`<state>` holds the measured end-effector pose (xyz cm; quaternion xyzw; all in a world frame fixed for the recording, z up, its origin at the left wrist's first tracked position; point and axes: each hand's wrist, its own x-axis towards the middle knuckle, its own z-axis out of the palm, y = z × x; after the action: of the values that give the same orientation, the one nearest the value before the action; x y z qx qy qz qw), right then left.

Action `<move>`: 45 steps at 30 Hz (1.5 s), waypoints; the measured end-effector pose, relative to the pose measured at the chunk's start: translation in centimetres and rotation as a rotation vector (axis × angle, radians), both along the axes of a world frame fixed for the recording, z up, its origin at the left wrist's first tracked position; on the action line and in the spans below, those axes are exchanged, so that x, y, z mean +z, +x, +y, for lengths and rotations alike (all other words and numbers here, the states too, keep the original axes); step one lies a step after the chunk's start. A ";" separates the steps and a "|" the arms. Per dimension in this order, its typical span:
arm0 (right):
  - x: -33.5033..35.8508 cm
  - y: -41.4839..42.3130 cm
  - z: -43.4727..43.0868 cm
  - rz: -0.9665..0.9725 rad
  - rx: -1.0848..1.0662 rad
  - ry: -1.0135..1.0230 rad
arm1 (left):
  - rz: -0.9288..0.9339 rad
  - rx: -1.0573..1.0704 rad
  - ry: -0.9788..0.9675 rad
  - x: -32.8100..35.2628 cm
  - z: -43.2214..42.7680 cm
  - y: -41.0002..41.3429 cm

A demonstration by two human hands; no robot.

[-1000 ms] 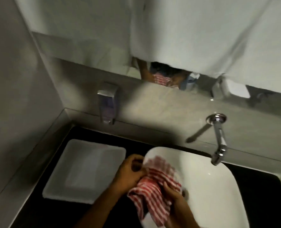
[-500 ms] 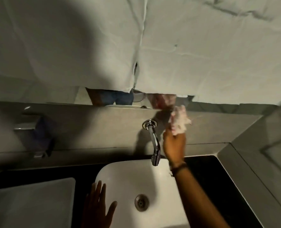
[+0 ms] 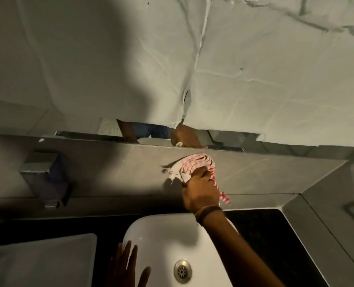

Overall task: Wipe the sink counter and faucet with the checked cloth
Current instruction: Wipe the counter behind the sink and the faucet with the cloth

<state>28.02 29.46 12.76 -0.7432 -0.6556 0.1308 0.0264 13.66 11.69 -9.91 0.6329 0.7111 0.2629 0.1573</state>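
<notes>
The right hand (image 3: 201,190) has its grip clenched on the bunched red-and-white checked cloth (image 3: 192,165) against the grey tiled wall (image 3: 114,162); the left hand (image 3: 126,266), grip released with fingers spread, rests on the white ceramic basin (image 3: 163,230).

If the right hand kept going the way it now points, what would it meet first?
The right hand, gripping the checked cloth, points up the grey wall tile; next would likely be the mirror's lower edge.

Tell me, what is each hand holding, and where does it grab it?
The right hand holds the checked cloth, bunched in its grip around the middle. The left hand holds nothing; it rests flat on the sink rim.
</notes>
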 end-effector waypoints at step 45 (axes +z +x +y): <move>-1.5 7.1 2.6 1.816 -0.510 -0.534 | 0.099 -0.046 0.088 0.2 0.4 -0.7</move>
<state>35.15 32.09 11.26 -0.4610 -0.1546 0.7872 0.3793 13.00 12.07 -9.68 0.6674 0.6911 0.2589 0.0999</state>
